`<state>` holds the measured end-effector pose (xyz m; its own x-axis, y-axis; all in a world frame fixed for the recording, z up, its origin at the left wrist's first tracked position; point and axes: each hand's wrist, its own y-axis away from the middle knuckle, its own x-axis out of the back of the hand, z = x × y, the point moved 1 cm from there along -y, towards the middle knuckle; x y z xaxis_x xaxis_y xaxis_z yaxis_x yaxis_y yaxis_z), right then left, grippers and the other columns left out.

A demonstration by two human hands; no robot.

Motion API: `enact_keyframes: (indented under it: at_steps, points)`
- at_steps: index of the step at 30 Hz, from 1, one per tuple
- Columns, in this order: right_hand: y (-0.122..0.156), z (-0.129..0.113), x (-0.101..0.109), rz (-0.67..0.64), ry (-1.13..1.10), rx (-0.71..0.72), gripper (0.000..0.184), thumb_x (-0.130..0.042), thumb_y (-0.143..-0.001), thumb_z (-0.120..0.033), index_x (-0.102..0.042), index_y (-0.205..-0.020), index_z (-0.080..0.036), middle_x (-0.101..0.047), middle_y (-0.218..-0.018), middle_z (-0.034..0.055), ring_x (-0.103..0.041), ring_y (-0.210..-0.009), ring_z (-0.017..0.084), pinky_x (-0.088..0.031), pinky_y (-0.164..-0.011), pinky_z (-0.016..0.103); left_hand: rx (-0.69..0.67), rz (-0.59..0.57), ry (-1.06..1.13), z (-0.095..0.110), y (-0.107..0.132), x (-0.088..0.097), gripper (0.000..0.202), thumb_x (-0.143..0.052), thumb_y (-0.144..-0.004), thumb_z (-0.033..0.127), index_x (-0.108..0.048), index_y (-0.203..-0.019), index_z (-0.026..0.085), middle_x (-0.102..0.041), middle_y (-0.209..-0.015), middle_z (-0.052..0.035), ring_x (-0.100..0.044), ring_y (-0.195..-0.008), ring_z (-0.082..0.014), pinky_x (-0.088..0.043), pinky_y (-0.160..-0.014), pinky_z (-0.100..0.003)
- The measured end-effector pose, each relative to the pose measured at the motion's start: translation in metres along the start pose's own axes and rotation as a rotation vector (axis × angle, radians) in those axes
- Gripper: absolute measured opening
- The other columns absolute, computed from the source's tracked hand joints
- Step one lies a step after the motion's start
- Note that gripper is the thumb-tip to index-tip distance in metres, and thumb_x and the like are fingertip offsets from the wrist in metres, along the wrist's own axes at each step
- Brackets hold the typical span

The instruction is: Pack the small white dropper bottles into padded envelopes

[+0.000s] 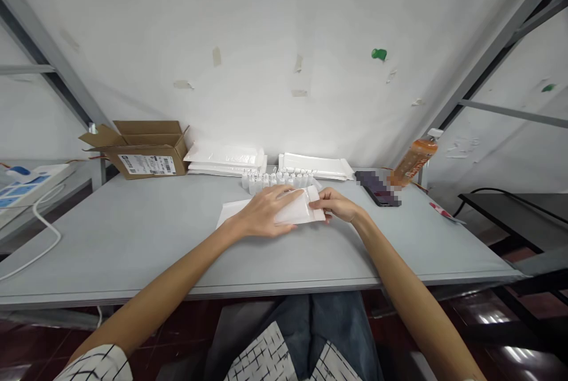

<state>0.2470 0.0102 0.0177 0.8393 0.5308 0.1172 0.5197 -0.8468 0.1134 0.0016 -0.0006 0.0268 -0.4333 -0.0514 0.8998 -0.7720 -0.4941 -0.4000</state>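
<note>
Padded envelope [296, 210] partly hidden under left hand [262, 212], lying flat on it; right hand [337, 203] pinching its end; phone [377, 187] pixelated

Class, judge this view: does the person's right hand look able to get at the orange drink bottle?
Probably yes: the right hand, on the padded envelope, sits near the orange drink bottle; only a flat-lying phone lies between, likely easy to pass over.
</note>
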Motion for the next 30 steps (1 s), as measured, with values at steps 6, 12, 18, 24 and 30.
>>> enact_keyframes:
  at_steps: [6, 12, 18, 24, 30]
  points:
    - [0.002, -0.009, 0.002, 0.167, -0.221, 0.143, 0.044, -0.073, -0.066, -0.052, -0.055, -0.042, -0.019, -0.045, -0.035, 0.0000, -0.041, -0.031, 0.012, -0.031, -0.036, 0.028, 0.041, -0.095, 0.028, 0.002, 0.005, -0.010, 0.099, -0.067, -0.075, 0.025, -0.012, -0.157, 0.023, -0.037, -0.150, -0.0193, -0.043, -0.132, -0.0366, -0.043, -0.103, -0.052]
    - [0.010, -0.016, 0.017, 0.279, -0.290, 0.250, 0.062, -0.049, -0.080, -0.072, -0.056, -0.049, -0.019, -0.051, -0.045, 0.0044, -0.045, -0.040, 0.014, -0.035, -0.045, 0.030, 0.049, 0.121, 0.008, -0.001, 0.002, 0.039, 0.083, -0.055, -0.076, 0.011, -0.028, -0.152, 0.027, -0.049, -0.136, -0.0121, -0.052, -0.123, -0.0278, -0.049, -0.098, -0.040]
    - [0.012, -0.008, 0.028, 0.355, -0.226, 0.228, 0.060, -0.051, -0.083, -0.068, -0.059, -0.054, -0.017, -0.059, -0.053, 0.0062, -0.050, -0.044, 0.014, -0.034, -0.046, 0.027, 0.278, 0.211, -0.304, -0.058, -0.012, 0.118, 0.071, -0.054, -0.078, 0.020, -0.039, -0.147, 0.025, -0.055, -0.139, -0.0050, -0.051, -0.123, -0.0290, -0.044, -0.102, -0.043]
    - [0.009, -0.004, 0.028, 0.435, -0.120, 0.194, 0.061, -0.056, -0.080, -0.071, -0.060, -0.055, -0.015, -0.063, -0.057, 0.0074, -0.053, -0.044, 0.014, -0.035, -0.043, 0.025, 0.577, 0.059, -0.376, -0.153, -0.020, 0.125, 0.062, -0.047, -0.080, 0.016, -0.052, -0.140, 0.029, -0.066, -0.127, -0.0003, -0.060, -0.112, -0.0273, -0.046, -0.091, -0.035]
    - [0.009, 0.003, 0.038, 0.547, -0.073, 0.232, 0.059, -0.060, -0.079, -0.068, -0.061, -0.055, -0.015, -0.063, -0.056, 0.0074, -0.053, -0.043, 0.012, -0.036, -0.041, 0.024, 0.487, 0.045, -0.577, -0.198, -0.013, 0.088, 0.046, -0.050, -0.087, 0.015, -0.062, -0.129, 0.029, -0.057, -0.137, -0.0108, -0.045, -0.128, -0.0348, -0.030, -0.103, -0.055]
